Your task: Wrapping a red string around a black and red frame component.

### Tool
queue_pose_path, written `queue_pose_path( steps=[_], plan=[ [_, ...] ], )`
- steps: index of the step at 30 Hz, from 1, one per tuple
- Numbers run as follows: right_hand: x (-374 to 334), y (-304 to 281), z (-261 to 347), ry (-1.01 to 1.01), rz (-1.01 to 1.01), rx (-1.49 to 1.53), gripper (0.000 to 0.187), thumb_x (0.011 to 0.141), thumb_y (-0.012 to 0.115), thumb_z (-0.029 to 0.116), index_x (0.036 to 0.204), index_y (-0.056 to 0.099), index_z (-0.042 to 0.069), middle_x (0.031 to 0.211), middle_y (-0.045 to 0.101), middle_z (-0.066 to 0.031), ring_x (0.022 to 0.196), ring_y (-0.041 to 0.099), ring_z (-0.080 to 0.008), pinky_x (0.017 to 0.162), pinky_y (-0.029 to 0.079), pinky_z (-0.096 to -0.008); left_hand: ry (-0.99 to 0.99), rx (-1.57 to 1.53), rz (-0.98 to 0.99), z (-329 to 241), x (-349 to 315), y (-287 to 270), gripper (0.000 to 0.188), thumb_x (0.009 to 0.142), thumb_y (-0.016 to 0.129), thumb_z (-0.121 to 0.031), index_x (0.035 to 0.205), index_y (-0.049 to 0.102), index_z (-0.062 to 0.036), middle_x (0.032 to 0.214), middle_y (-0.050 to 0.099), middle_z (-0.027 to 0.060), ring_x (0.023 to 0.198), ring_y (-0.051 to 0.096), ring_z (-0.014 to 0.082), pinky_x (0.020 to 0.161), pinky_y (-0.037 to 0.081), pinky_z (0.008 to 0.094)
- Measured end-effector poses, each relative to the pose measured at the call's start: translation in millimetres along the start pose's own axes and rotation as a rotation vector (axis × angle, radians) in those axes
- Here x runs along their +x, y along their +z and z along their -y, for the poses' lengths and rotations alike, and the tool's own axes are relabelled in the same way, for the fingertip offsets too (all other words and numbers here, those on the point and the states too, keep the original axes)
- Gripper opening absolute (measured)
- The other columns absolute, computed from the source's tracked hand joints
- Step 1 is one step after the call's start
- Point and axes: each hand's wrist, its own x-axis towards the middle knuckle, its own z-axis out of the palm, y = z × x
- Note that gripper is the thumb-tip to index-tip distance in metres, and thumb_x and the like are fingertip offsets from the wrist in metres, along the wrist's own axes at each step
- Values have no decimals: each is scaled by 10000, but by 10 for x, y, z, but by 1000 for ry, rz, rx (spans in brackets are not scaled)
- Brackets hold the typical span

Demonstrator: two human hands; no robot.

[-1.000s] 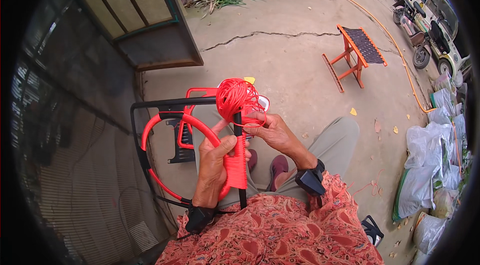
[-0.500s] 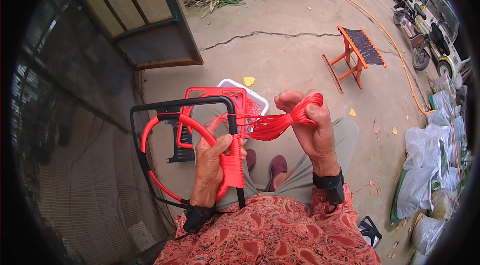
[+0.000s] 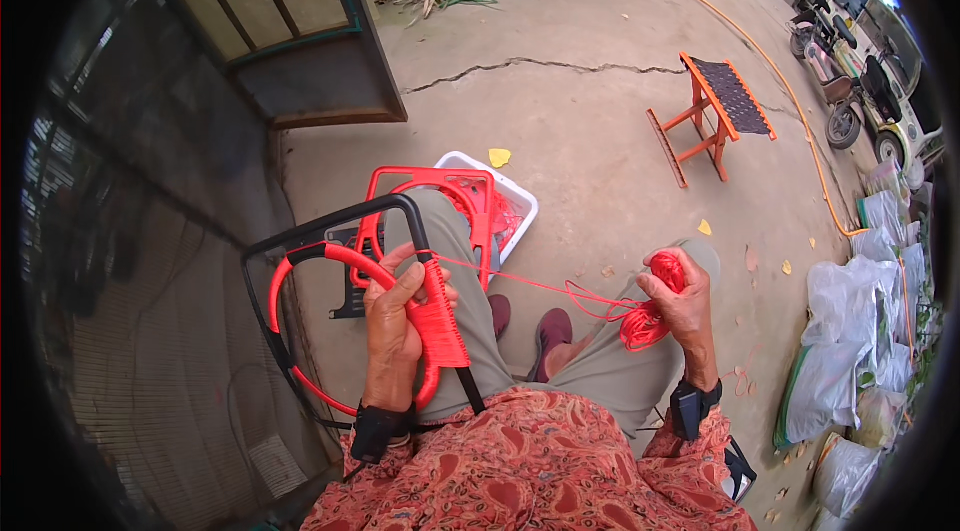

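My left hand (image 3: 393, 326) is closed round a black tubular frame (image 3: 325, 221), held tilted above my left thigh. A red-wrapped ring (image 3: 279, 293) sits inside this frame. Tight turns of red cord (image 3: 440, 326) cover the frame's right bar, just beside my left fingers. In my right hand (image 3: 688, 303), over the right knee, is a looped bundle of red cord (image 3: 643, 326), its lower loops hanging from the palm. A thin red strand (image 3: 520, 278) runs from the wrapped bar across to the bundle.
Beyond my left knee, a red frame (image 3: 488, 221) leans by a white basin (image 3: 527, 199) with red pieces inside. An orange folding stool (image 3: 712, 121) stands ahead to the right. White bags (image 3: 840, 331) line the right side; a door panel (image 3: 330, 81) juts in at left.
My right hand has moved right and down with the cord bundle, and the strand between the hands is longer. The black frame has shifted slightly left, still in my left hand.
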Motion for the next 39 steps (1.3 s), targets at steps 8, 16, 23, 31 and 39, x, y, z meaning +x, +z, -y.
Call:
queue_pose_path(
  steps=[8,16,23,31,39],
  plan=[
    [161,332,-61,26,68,-37,138,834,659,110,929,649,11,709,650,-50,638,589,-102,588,471,-269,-41,34,82,63,-50,166,253,871,630,-75,1089,508,-34,862,647,232,655,668,307,579,582,411],
    [177,1260,515,98,512,458,301,884,660,280,1058,654,34,735,589,19,680,529,-60,603,449,-236,-32,42,115,69,-98,235,253,857,640,-54,1063,501,-3,859,648,243,656,676,307,573,589,410],
    [215,1268,585,290,632,692,222,904,606,252,806,592,53,642,513,49,612,489,-44,527,406,-241,-28,42,87,61,-105,255,265,851,643,-50,1059,508,44,846,650,227,646,673,313,572,590,427],
    [72,1278,912,-120,574,483,147,885,620,173,813,613,45,616,530,28,563,474,-47,506,383,-236,84,149,36,119,-91,204,266,820,690,-51,1055,599,36,837,658,67,687,583,87,639,465,207],
    [-82,1273,679,212,650,625,151,883,616,170,810,623,38,724,621,8,663,524,-44,592,435,-233,-44,9,123,-12,-146,204,261,877,642,-121,1089,562,10,841,653,121,720,650,199,671,559,319]
  ],
)
